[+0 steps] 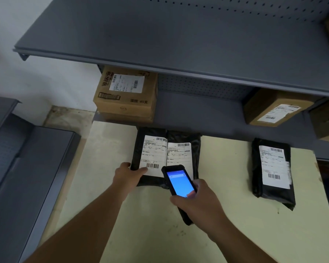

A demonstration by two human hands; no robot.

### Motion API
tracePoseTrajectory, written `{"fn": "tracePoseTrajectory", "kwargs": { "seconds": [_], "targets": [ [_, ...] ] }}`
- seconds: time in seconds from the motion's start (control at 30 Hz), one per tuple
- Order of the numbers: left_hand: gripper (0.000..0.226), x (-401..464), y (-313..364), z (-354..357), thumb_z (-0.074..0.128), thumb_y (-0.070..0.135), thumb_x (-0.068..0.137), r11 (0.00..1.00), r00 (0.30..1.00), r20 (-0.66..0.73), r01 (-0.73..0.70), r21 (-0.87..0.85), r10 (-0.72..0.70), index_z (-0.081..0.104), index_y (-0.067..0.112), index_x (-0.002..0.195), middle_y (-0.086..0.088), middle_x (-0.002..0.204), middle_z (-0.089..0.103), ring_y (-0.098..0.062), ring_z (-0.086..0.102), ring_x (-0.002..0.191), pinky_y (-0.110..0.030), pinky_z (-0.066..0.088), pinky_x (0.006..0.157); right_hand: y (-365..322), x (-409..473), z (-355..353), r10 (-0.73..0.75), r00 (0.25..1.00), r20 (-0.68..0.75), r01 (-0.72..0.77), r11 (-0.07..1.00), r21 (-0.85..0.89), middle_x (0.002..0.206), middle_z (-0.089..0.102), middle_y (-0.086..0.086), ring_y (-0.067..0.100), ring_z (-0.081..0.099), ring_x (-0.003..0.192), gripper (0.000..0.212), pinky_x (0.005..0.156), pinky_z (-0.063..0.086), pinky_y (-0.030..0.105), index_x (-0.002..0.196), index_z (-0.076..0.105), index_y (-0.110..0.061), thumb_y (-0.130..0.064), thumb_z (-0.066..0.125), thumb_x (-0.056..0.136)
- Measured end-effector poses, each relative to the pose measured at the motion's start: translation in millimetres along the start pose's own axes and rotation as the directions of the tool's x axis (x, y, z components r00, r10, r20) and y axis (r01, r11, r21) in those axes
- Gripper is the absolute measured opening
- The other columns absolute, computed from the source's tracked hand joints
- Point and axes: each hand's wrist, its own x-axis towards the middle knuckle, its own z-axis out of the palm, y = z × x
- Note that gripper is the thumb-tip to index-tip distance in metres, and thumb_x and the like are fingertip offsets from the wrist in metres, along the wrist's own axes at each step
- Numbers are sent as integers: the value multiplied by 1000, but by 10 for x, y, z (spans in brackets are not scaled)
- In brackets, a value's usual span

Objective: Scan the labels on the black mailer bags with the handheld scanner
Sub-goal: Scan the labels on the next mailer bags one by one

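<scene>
Two black mailer bags lie side by side on the pale table (137, 224). The left bag (139, 147) has a white label (153, 154) with a barcode near its lower end. My left hand (128, 176) grips that bag's lower left corner, thumb on the label. The right bag (186, 141) lies against it, and its label (179, 153) is partly hidden by the scanner. My right hand (199, 201) holds the black handheld scanner (176, 180), its blue screen lit, over both bags' lower edges. A third black mailer bag (273, 171) lies apart at the right.
A grey metal shelf (179, 35) overhangs the table's far side. Under it stand a cardboard box (125, 103) at the left and another labelled cardboard box (273, 109) at the right. Grey metal shelving (27, 168) lies at the left of the table.
</scene>
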Motion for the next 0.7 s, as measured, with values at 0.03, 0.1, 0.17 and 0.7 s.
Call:
{"fn": "tracePoseTrajectory", "kwargs": {
  "seconds": [0.03,0.1,0.17,0.7],
  "targets": [
    [75,-6,9,44,83,47,75,1000,1000,10,8,10,-8,57,12,135,-7,118,66,-28,67,100,-37,57,80,3,6,-7,4,1000,0,-4,1000,4,100,68,-1,13,70,74,56,66,63,35,118,54,-31,-40,86,72],
    [89,-11,28,132,85,58,60,999,999,27,41,29,-41,58,13,131,-6,117,66,-29,67,102,-42,59,88,16,17,-25,13,1000,-3,-13,1000,5,100,68,1,13,67,70,54,63,60,32,117,55,-31,-38,86,73],
    [114,22,27,211,82,70,39,996,997,19,76,50,-77,53,12,134,-8,124,63,-32,65,110,-47,59,93,30,37,-47,15,1000,-10,-15,1000,-10,102,68,0,14,70,73,59,65,62,33,121,55,-31,-40,86,72],
    [98,-22,167,510,93,47,58,990,994,-64,92,111,-85,35,14,130,-13,127,62,-38,63,113,-50,57,95,110,8,-136,69,997,-30,-67,995,78,66,66,-8,3,58,44,48,59,55,32,111,56,-28,-34,83,73]
  ]
}}
